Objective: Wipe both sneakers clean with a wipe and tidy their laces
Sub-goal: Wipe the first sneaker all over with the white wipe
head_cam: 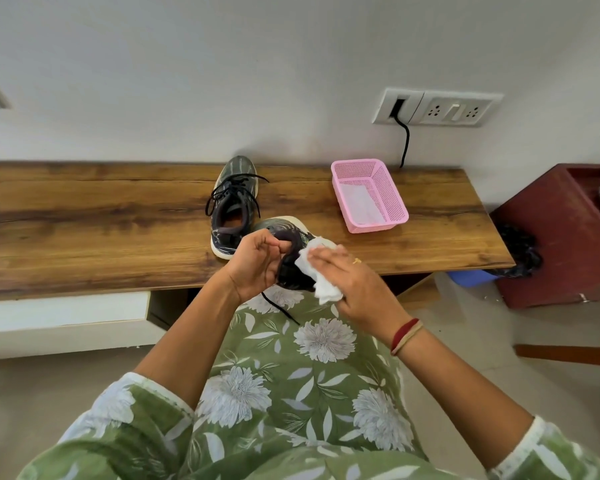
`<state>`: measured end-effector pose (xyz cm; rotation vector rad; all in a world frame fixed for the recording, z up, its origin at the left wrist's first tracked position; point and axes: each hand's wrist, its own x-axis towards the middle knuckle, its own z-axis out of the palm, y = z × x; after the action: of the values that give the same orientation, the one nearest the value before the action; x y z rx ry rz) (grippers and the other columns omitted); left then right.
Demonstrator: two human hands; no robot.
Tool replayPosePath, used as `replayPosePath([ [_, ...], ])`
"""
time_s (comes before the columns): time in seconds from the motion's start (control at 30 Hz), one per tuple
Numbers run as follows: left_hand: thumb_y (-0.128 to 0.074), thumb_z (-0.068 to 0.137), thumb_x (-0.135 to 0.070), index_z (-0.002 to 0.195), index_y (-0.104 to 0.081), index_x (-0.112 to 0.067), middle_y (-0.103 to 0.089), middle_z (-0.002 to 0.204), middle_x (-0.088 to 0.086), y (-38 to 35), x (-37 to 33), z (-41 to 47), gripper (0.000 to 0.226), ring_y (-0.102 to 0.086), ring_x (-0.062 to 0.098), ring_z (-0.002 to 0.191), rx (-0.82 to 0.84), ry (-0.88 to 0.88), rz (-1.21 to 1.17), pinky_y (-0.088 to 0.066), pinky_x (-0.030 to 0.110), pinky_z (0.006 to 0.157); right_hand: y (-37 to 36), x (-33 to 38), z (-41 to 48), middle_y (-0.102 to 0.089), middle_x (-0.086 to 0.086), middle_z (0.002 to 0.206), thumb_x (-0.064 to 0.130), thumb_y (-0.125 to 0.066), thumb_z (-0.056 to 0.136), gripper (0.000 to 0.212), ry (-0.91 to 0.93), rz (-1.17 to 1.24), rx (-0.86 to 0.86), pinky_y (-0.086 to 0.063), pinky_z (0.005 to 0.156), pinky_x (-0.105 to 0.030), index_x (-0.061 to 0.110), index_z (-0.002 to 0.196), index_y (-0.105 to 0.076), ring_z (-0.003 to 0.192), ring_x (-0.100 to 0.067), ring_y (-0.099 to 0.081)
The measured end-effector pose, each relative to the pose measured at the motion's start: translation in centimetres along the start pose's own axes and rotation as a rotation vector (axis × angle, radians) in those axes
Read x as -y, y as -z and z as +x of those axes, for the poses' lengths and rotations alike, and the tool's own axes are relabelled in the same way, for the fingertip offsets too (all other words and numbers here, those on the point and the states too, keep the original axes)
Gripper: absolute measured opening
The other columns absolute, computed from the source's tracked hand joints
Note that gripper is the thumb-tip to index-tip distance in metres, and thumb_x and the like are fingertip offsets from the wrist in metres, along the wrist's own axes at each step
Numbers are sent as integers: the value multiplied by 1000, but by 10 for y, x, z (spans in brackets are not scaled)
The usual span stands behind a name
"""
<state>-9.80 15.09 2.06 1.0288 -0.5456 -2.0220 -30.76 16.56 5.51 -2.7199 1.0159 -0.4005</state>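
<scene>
Gripping one sneaker (291, 271) by its collar with curled fingers, the left hand (253, 268) holds it over the table's (84, 220) near edge; the right hand (355, 282) presses a white wipe (312, 271) on it, fingers flat. The other sneaker (232, 206) stands at eleven o'clock, a pink basket (390, 192) at one.

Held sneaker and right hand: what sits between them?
In the head view, a white wipe lies between the right hand and the held sneaker, pressed against the shoe.
</scene>
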Motion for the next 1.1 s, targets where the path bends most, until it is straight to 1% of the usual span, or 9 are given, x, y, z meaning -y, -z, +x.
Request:
replayPosePath([
  [0.13, -69, 51, -41, 116, -39, -16, -25, 95, 8, 4, 1, 1, 76, -25, 23, 66, -49, 8, 20, -13, 32, 62, 1, 3, -1, -51, -13, 136, -2, -68, 73, 63, 65, -22, 22, -21, 113, -37, 2, 133, -48, 128, -23, -45],
  [0.2, -69, 52, -42, 116, -42, -15, -24, 96, 8, 8, 0, 2, 74, -26, 23, 68, -82, 19, 35, -19, 31, 62, -2, 4, -1, -52, -14, 135, -4, -68, 70, 65, 118, -78, 22, -21, 112, -38, 2, 132, -49, 128, -24, -46],
  [0.37, -40, 89, -50, 102, -62, 0, -65, 87, 11, -11, -3, -5, 56, -61, 20, 69, -112, 61, 169, -46, 26, 66, -2, 1, -4, -52, -10, 136, -2, -57, 74, 59, 129, 60, 79, -27, 113, -34, 6, 132, -51, 130, -20, -44],
  [0.43, -40, 94, -54, 109, -63, 0, -70, 103, 12, -11, 0, 0, 61, -67, 22, 91, -177, 67, 244, -51, 29, 81, 10, 5, -5, -55, -1, 130, -2, -47, 81, 51, -114, 456, 1, -39, 103, -24, 16, 128, -54, 122, -9, -49],
  [0.5, -51, 92, -49, 117, -63, -5, -68, 115, 11, -13, -2, 2, 52, -65, 22, 104, -259, 46, 301, -48, 33, 94, 26, 0, 1, -60, 6, 113, -6, -49, 88, 41, -431, 762, -299, -45, 83, -16, 20, 118, -56, 100, 2, -56],
  [0.6, -58, 88, -49, 117, -63, -7, -68, 114, 10, -16, -9, 1, 52, -64, 23, 104, -303, 66, 418, -47, 34, 98, 40, -13, 13, -63, 9, 101, 5, -51, 94, 25, -662, 921, -536, -46, 83, -14, 24, 108, -59, 97, -6, -59],
  [0.7, -57, 86, -54, 111, -65, -9, -69, 109, 9, -16, -15, -6, 52, -65, 26, 103, -279, 133, 546, -47, 38, 98, 37, -13, 20, -64, 8, 105, 11, -52, 95, 22, -731, 1024, -471, -46, 93, -24, 30, 103, -60, 105, -11, -59],
  [0.87, -64, 88, -31, 122, -55, -2, -65, 116, 21, 1, -16, -21, 45, -64, 36, 104, -258, 172, 516, -48, 51, 97, 21, 0, 20, -66, 6, 97, 9, -50, 95, 21, -780, 1111, -365, -48, 90, -28, 27, 95, -61, 97, -13, -62],
  [1.1, -53, 97, -15, 105, -60, -19, -69, 92, 1, -4, -24, -27, 12, -67, 15, 79, -172, 176, 713, -54, 24, 67, 7, 19, 13, -63, 12, 94, 0, -48, 94, 28, -532, 941, -289, -44, 78, -12, 22, 107, -60, 86, 3, -58],
])
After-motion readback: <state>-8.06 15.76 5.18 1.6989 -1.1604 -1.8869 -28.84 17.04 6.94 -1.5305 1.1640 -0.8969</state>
